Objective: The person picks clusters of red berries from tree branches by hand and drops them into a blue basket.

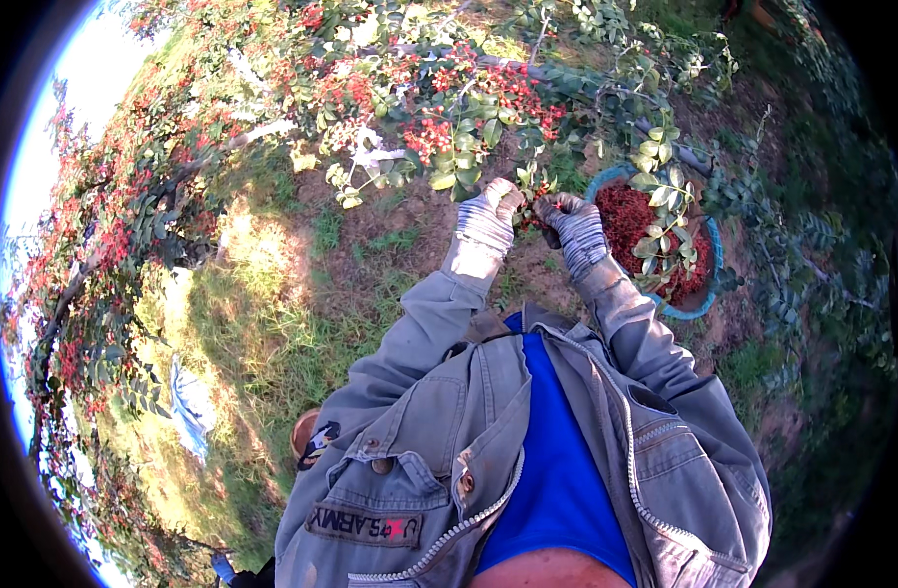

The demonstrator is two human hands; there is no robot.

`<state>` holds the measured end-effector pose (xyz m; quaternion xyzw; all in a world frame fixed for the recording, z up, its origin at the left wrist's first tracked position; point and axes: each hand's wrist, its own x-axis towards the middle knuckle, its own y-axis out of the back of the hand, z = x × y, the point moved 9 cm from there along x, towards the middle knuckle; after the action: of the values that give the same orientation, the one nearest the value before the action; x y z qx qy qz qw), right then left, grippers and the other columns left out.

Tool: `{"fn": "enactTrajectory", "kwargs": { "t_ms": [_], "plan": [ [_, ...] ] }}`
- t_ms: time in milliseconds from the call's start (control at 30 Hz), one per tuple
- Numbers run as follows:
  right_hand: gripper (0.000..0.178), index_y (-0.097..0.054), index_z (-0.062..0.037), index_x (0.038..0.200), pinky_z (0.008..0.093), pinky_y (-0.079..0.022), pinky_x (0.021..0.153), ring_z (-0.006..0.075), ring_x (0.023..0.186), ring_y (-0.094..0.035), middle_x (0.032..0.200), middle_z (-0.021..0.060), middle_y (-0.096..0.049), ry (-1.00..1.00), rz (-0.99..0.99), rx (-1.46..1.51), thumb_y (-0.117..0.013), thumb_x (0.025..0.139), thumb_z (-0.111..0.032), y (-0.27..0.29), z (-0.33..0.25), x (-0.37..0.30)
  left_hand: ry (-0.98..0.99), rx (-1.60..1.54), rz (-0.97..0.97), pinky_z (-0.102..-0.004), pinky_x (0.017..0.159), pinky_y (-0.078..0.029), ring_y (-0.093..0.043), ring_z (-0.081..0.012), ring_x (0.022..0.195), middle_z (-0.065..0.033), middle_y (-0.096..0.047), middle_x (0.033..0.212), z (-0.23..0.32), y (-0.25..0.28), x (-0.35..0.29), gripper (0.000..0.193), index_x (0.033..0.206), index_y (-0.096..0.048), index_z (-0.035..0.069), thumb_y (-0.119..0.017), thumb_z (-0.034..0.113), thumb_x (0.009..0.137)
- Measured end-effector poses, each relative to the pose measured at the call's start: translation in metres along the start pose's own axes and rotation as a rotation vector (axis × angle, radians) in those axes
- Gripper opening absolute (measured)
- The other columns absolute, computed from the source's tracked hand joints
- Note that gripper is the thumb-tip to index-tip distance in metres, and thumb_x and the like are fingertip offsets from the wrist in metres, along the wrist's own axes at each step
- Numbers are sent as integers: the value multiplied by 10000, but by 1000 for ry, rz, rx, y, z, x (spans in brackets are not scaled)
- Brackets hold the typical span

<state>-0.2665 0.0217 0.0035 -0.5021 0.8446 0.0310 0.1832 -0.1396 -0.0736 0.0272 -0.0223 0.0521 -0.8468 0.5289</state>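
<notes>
Our right hand point(573, 227) looks pinched on a berry cluster point(539, 193) at the foliage's point(462, 161) lower edge; we cannot tell our left hand's point(488, 213) grip. Probably light and fragile, we'd hold its stem.

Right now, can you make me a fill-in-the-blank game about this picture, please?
1. The gloves on the left hand and right hand are patterned with ____.
2. The tub is nearer the ____ hand.
3. The berries heaped in the tub are coloured ____.
4. The shirt under the open jacket is coloured ____.

Missing words: stripes; right; red; blue.
</notes>
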Motion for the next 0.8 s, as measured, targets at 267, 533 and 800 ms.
{"fn": "enactTrajectory", "kwargs": {
  "t_ms": [267,533,800],
  "plan": [
    [164,-686,-1,870,256,-478,573,99,638,-613,714,67,-678,293,152,-447,-729,785,-134,6,-25,-4,-201,271,-29,-284,704,-481,-594,-139,754,-49,-606,764,25,-4,-15,36,911,-594,24,-595,34,876],
    [201,-661,-48,855,236,-359,423,65,467,-467,646,6,-611,102,156,-61,-692,854,-247,29,-17,-38,-246,517,21,-328,656,-468,-594,-221,691,-122,-641,774,50,8,-4,107,911,-607,18,-601,122,885],
    [239,-643,-83,1044,245,-400,467,84,526,-504,725,13,-615,6,636,-188,-678,855,-226,184,55,-19,53,231,62,-268,625,-453,-541,-116,681,-32,-622,768,-15,35,8,129,929,-627,38,-643,155,877]
  ]
}}
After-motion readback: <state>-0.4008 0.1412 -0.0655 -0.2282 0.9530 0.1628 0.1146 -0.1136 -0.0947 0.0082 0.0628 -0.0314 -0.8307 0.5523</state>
